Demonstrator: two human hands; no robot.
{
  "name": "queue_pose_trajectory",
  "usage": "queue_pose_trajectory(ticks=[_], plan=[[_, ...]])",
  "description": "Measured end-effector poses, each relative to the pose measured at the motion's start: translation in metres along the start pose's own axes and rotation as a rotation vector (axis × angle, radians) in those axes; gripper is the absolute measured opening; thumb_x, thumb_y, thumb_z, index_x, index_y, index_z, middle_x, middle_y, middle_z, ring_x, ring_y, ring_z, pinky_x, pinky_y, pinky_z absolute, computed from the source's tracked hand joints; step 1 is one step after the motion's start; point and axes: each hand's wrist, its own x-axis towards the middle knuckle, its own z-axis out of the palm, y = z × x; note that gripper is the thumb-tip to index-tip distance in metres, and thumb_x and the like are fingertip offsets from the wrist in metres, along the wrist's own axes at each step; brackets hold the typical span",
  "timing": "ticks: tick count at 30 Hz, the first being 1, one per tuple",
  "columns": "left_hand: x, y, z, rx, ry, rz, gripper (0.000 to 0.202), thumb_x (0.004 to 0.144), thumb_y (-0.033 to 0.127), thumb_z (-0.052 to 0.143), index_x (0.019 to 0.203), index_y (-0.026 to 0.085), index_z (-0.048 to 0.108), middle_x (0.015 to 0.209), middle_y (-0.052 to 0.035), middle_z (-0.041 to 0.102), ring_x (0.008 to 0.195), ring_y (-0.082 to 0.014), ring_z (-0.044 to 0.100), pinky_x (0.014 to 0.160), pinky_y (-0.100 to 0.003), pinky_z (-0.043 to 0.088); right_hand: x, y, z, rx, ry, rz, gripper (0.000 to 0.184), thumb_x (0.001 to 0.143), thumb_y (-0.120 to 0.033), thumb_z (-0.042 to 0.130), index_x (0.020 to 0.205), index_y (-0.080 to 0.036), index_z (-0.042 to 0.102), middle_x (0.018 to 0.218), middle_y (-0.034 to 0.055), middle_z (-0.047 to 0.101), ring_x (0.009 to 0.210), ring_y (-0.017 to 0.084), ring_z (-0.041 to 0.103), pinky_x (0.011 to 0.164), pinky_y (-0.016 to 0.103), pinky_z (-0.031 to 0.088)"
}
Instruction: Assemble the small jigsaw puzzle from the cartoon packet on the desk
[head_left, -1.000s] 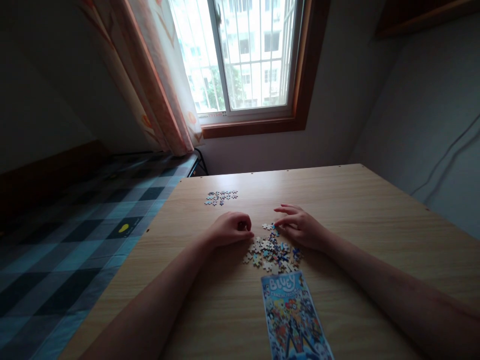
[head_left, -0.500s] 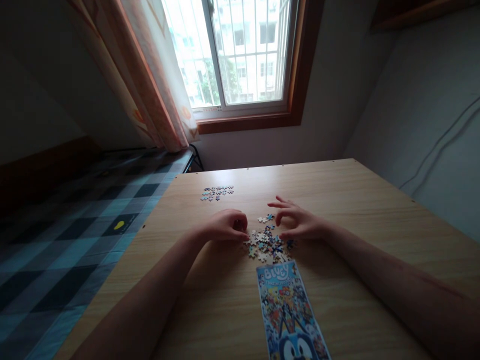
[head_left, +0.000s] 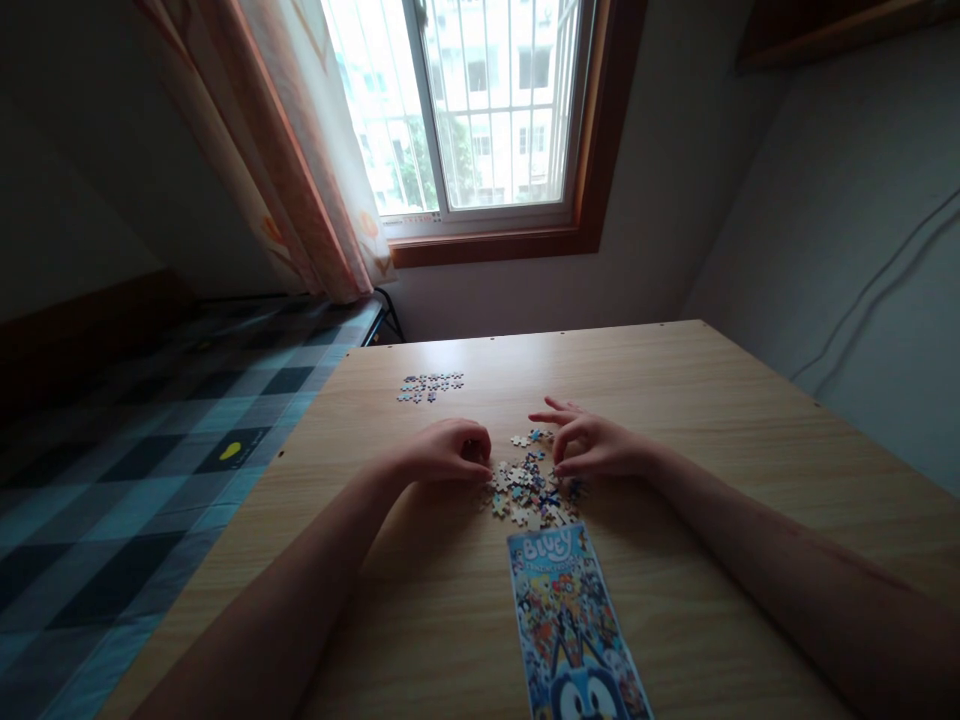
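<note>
A loose pile of jigsaw puzzle pieces [head_left: 521,485] lies mid-table, some showing pale backs and others blue printed faces. At its left edge is my left hand [head_left: 450,450], fingers curled round towards the thumb; whatever they hold, if anything, is hidden. On the opposite side, my right hand [head_left: 592,440] pinches thumb and index finger together at the pile's edge, seemingly on a puzzle piece, its other fingers stretched out. Directly below the pile lies a printed Bluey picture sheet [head_left: 570,620]. Farther back on the left, several puzzle pieces [head_left: 431,385] are laid out in rows.
The wooden table [head_left: 712,420] ends at the left beside a bed with a checked cover [head_left: 187,480]. A barred window [head_left: 495,110] and a curtain [head_left: 277,150] are beyond the table. A cable [head_left: 862,295] runs along the right wall.
My right thumb and index finger have come together at the pile's edge. My left hand keeps nearly the same curled pose. The whole view has shifted slightly.
</note>
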Motion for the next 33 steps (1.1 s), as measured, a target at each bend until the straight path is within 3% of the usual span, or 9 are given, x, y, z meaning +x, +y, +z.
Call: queue_pose_trajectory(ticks=[5,11,13,15,22,33], plan=[[0.0,-0.002,-0.001,-0.038,0.001,-0.012,0.031,0.073,0.047,0.074,0.084,0.019,0.066,0.079,-0.0002,0.059,0.071,-0.0139,0.051,0.061,-0.025,0.037,0.0,0.004,-0.008,0.267,0.1,0.059,0.02,0.081,-0.044,0.076,0.08,-0.024,0.073,0.148,0.0024,0.05,0.15,0.026,0.024,0.122,0.058,0.013],[0.0,-0.003,-0.001,-0.068,-0.001,-0.04,0.033,0.073,0.047,0.072,0.085,0.018,0.065,0.078,-0.0002,0.059,0.071,-0.0139,0.051,0.061,-0.025,0.037,0.002,0.013,0.001,0.084,0.145,0.05,0.012,0.081,-0.03,0.072,0.075,-0.019,0.069,0.149,0.0074,0.049,0.149,0.031,0.024,0.119,0.06,0.019],[0.001,-0.004,-0.001,-0.067,-0.004,-0.04,0.033,0.073,0.048,0.072,0.085,0.017,0.065,0.078,-0.0003,0.059,0.071,-0.0138,0.051,0.061,-0.025,0.037,0.003,0.012,0.004,0.008,0.165,0.023,0.004,0.078,-0.022,0.071,0.079,-0.019,0.068,0.148,0.0094,0.049,0.148,0.032,0.027,0.118,0.058,0.024],[0.001,-0.005,-0.001,-0.061,-0.007,-0.035,0.033,0.074,0.048,0.072,0.085,0.017,0.066,0.078,-0.0004,0.059,0.07,-0.0136,0.05,0.061,-0.025,0.036,0.002,0.01,0.007,-0.028,0.205,-0.002,0.012,0.076,-0.018,0.07,0.088,-0.02,0.069,0.148,0.0104,0.05,0.146,0.031,0.032,0.118,0.055,0.027],[0.001,-0.006,0.001,-0.058,0.007,-0.021,0.032,0.076,0.046,0.072,0.092,0.018,0.069,0.081,-0.0007,0.062,0.072,-0.0141,0.053,0.063,-0.026,0.037,-0.002,0.007,0.01,-0.114,0.158,-0.105,0.016,0.081,-0.034,0.075,0.095,-0.026,0.076,0.151,0.0073,0.046,0.149,0.033,0.026,0.116,0.058,0.029],[0.001,-0.005,-0.001,-0.042,0.0,-0.012,0.033,0.078,0.042,0.07,0.102,0.02,0.071,0.078,0.0001,0.06,0.071,-0.0135,0.052,0.063,-0.025,0.036,0.0,0.006,0.013,-0.167,0.15,-0.144,0.011,0.08,-0.035,0.078,0.086,-0.026,0.078,0.148,0.0062,0.049,0.147,0.032,0.031,0.115,0.058,0.034]])
